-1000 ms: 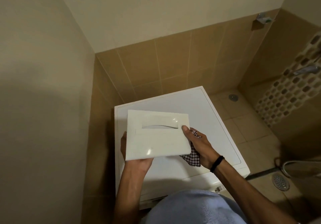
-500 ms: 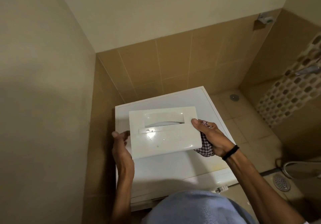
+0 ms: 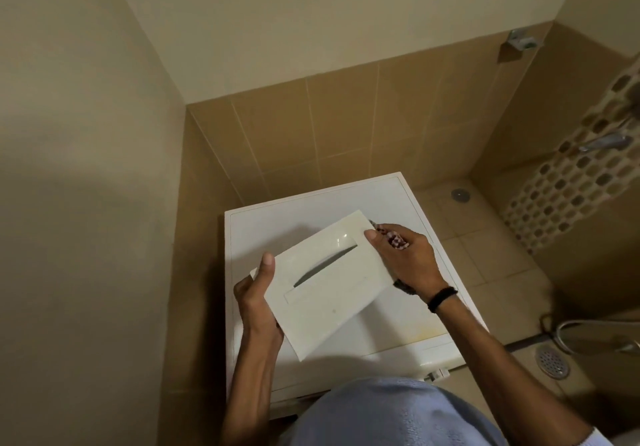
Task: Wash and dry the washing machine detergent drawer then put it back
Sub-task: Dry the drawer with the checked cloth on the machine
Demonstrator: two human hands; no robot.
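Observation:
The white detergent drawer (image 3: 329,283) is held above the washing machine top (image 3: 408,199), its flat front panel with the slot-shaped handle recess facing me and tilted, right end up. My left hand (image 3: 258,302) grips its lower left edge, thumb on the front. My right hand (image 3: 403,258) holds the upper right edge with a checked cloth (image 3: 396,239) bunched in the fingers against the drawer. The drawer's body behind the panel is hidden.
The white machine stands in a corner, with a plain wall on the left and brown tiles behind. To the right is tiled floor with two round drains (image 3: 552,362), a hose (image 3: 571,328) and a wall tap (image 3: 606,142).
The drawer has rotated from level to tilted, right end up. My left hand shifted its hold to the lower left edge, and my right hand with the cloth rose to the upper right corner.

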